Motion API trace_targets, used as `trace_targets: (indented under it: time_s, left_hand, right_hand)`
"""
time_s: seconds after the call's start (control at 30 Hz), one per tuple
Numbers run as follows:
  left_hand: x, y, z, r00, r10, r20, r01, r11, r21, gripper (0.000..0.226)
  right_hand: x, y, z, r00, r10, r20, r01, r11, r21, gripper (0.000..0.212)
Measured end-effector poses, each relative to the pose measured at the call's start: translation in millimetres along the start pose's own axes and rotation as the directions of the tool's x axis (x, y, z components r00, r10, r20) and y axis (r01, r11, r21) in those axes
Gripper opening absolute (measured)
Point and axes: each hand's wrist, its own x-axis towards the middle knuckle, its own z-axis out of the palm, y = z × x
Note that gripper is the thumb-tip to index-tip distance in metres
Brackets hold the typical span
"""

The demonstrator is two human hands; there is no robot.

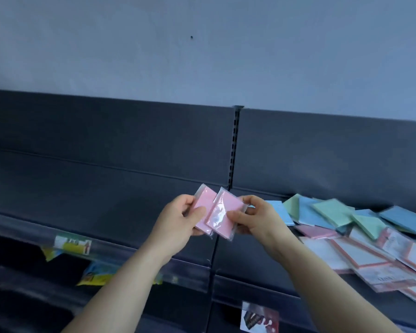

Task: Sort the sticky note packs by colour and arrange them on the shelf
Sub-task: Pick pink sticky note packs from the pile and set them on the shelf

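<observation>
A pale wall [202, 44] fills the view above both grips, and below it runs the dark back panel [106, 152] of the shelving, split by a slotted upright post [234, 150] that rises just behind the grips. The dark shelf [245, 258] stretches out beneath them and to either side.

To the right of the right grip, a loose heap lies on the shelf. The blue and green packs [322, 212] lie overlapping and at odd angles farthest back. The white packs with red borders [370, 258] are spread nearer the front edge. One loose pink pack [315, 230] lies between the two groups.

The left grip [178, 219] grasps the first pink pack [203, 200], with the thumb pressed on its face and the fingers behind it. The right grip [257, 217] grasps the second pink pack [222, 212], with the thumb on the face and the fingers curled round the right edge. Both packs are in clear wrapping and held above the shelf, tilted. The second pack overlaps the front of the first, and the two touch between the grips.

Below and to the left of the left grip, a printed label [72, 243] sits in the clear rail on the shelf's front edge. A yellow packet [94, 277] shows on the level underneath. Below the right grip, a small printed card [259, 318] hangs at the bottom of the view, its print too blurred to read.
</observation>
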Motion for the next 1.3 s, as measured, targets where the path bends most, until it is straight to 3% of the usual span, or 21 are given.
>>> trace_targets:
  time_s: [0.17, 0.33, 0.47, 0.73, 1.0, 1.3]
  left_hand:
    - [11.0, -17.1, -76.6, 0.989, 0.024, -0.148, -0.005, 0.992, 0.128, 0.014]
    - [13.3, -31.4, -172.7, 0.973, -0.011, -0.229, 0.035, 0.994, 0.104, 0.059]
    - [9.0, -41.7, -259.3, 0.968, -0.008, -0.25, 0.063, 0.975, 0.214, 0.031]
    - [16.1, -73.5, -403.2, 0.926, -0.038, -0.376, 0.121, 0.972, 0.199, 0.021]
    - [66.8, -108.2, -489.2, 0.864, -0.101, -0.494, 0.19, 0.973, 0.133, 0.016]
    - [145.2, -160.0, -569.2, 0.819, -0.126, -0.56, 0.279, 0.94, 0.196, 0.008]
  right_hand:
    - [21.5, -12.9, 73.6, 1.0, 0.003, 0.012, -0.003, 1.0, -0.021, 0.033]
    - [37.3, -30.8, 171.3, 0.998, -0.01, 0.07, 0.01, 1.0, -0.007, 0.02]
    - [49.8, -41.2, 251.7, 0.995, -0.025, 0.094, 0.028, 0.999, -0.035, 0.018]
    - [82.6, -47.2, 383.1, 0.983, 0.061, 0.171, -0.05, 0.997, -0.062, 0.044]
    - [141.8, -45.6, 471.8, 0.979, 0.035, 0.201, -0.017, 0.996, -0.089, 0.032]
    - [235.9, -28.0, 563.3, 0.976, 0.078, 0.202, -0.038, 0.98, -0.193, 0.032]
